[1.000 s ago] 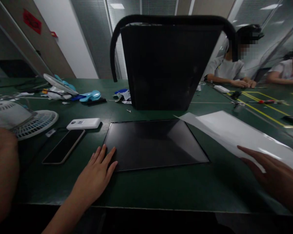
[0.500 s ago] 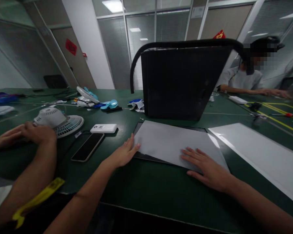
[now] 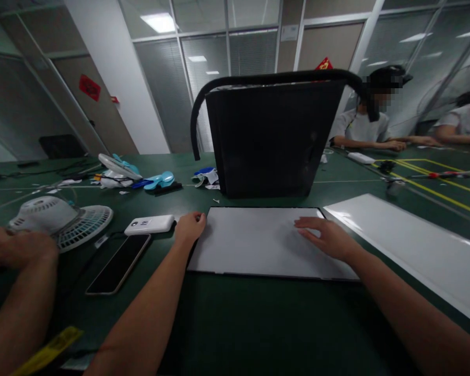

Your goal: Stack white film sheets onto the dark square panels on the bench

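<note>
A white sheet (image 3: 254,245) lies flat over a thin panel whose dark frame (image 3: 274,277) shows as a narrow border around it. At the left edge, near the far corner, my left hand (image 3: 190,228) has its fingers curled in; whether they pinch anything is hidden. My right hand (image 3: 327,237) is over the sheet's right part, fingers stretched out and holding nothing. I cannot tell whether its fingertips touch the sheet.
Behind the panel stands a black box-like screen (image 3: 270,141). A glossy white board (image 3: 411,245) lies right. On the left are a phone (image 3: 118,263), a power bank (image 3: 149,224) and a fan (image 3: 84,228) under another person's hand (image 3: 19,248). Two people sit at far right.
The sheet was skewed over the dark panel and now lines up with its frame. My left hand's fingers went from spread to curled. The view has shifted right.
</note>
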`<state>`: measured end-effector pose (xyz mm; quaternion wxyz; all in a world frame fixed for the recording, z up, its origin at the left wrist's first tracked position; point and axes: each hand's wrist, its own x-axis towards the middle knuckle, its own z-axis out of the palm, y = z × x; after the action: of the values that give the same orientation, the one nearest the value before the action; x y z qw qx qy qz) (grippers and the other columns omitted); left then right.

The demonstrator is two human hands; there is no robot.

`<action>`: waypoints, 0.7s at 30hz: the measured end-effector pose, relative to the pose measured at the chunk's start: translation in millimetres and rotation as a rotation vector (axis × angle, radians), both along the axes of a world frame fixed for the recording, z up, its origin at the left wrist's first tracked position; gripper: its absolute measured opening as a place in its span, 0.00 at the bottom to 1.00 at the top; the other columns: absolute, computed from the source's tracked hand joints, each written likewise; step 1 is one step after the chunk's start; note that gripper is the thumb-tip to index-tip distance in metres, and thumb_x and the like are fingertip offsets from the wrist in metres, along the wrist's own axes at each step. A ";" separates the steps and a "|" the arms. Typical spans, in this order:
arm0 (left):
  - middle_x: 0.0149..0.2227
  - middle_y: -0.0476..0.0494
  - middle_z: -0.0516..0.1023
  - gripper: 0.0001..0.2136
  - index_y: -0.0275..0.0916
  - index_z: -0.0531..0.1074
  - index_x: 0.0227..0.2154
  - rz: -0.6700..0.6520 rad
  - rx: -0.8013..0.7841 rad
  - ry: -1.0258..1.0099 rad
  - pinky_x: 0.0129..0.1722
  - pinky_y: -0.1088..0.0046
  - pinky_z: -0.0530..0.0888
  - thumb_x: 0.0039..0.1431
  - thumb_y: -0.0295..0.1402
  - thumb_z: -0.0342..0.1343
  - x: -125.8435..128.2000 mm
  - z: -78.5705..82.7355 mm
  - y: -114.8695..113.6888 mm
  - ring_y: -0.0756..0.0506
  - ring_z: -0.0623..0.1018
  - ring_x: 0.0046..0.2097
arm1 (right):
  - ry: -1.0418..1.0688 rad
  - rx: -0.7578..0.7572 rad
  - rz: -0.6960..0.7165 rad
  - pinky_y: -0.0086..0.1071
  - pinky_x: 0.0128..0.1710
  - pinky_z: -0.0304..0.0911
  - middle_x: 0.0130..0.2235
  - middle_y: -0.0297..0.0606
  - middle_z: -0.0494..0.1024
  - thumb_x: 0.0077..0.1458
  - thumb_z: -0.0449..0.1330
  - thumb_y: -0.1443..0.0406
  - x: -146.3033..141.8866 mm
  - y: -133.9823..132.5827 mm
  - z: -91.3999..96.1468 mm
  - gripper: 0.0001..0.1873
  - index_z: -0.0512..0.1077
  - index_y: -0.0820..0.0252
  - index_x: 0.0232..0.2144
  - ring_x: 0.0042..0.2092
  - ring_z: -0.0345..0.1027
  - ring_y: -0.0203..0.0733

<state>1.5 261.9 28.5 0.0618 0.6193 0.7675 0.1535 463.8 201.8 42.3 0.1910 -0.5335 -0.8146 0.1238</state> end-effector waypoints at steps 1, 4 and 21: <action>0.60 0.37 0.78 0.18 0.41 0.76 0.58 -0.024 0.013 0.012 0.59 0.50 0.78 0.73 0.45 0.60 -1.8 -3.9 1.9 0.37 0.80 0.58 | -0.009 0.030 -0.109 0.54 0.73 0.58 0.62 0.42 0.76 0.72 0.56 0.45 18.4 4.3 -3.0 0.25 0.79 0.53 0.57 0.67 0.66 0.52; 0.71 0.39 0.70 0.21 0.46 0.73 0.65 -0.155 0.041 0.026 0.71 0.49 0.67 0.75 0.46 0.56 -5.2 -12.9 9.2 0.36 0.72 0.69 | -0.072 0.076 -0.503 0.59 0.72 0.56 0.66 0.47 0.70 0.74 0.57 0.49 78.0 11.4 -10.3 0.25 0.73 0.57 0.62 0.68 0.62 0.54; 0.72 0.35 0.66 0.25 0.42 0.70 0.67 -0.315 0.023 0.080 0.70 0.36 0.66 0.72 0.43 0.62 -3.8 -24.6 17.2 0.30 0.69 0.71 | -0.264 -0.205 -1.129 0.65 0.70 0.58 0.68 0.51 0.65 0.71 0.58 0.42 126.4 15.7 -39.4 0.36 0.65 0.57 0.68 0.69 0.59 0.61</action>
<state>-2.3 279.2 3.8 0.0474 0.7381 0.6611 0.1259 590.2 217.6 3.0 0.0719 -0.9113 -0.4052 0.0136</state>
